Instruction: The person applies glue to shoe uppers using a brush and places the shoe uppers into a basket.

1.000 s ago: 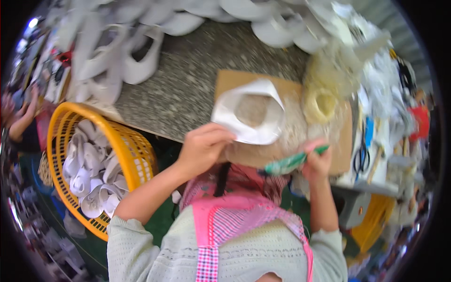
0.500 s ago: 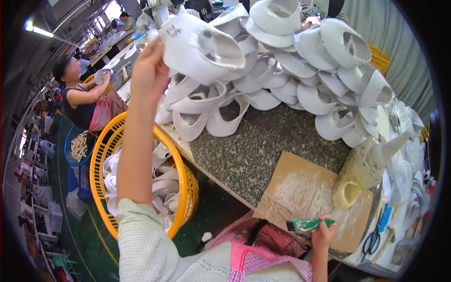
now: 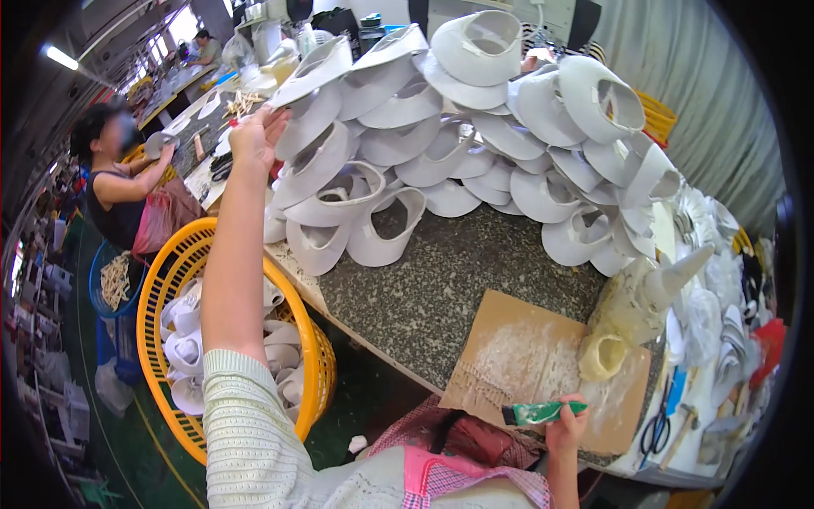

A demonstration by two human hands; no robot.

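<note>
My left hand (image 3: 257,137) is stretched out at the left edge of a pile of white shoe uppers, fingers extended and apart. Its fingertips are beside or just touching the topmost upper (image 3: 315,71) at that end; I cannot tell which. Each upper has an oval opening, and they overlap in a tall heap. In my right hand (image 3: 566,422) is a flat brush (image 3: 536,413) with a green handle, its dark bristles pointing left. Below it lies a brown cardboard sheet (image 3: 509,339) smeared with white. A glue-crusted, pale yellow container (image 3: 604,357) stands on the sheet.
A yellow basket (image 3: 320,373) holding more white pieces stands left of the speckled table (image 3: 407,297). Scissors (image 3: 655,433) and plastic-wrapped items lie at the right. Another person (image 3: 119,182) works at the far left, near a blue basket (image 3: 95,280) of pale sticks.
The white upper that was raised in my left hand now rests on the pile's left end, and the hand has let go. My right hand still holds the brush. The whole view has shifted slightly.
</note>
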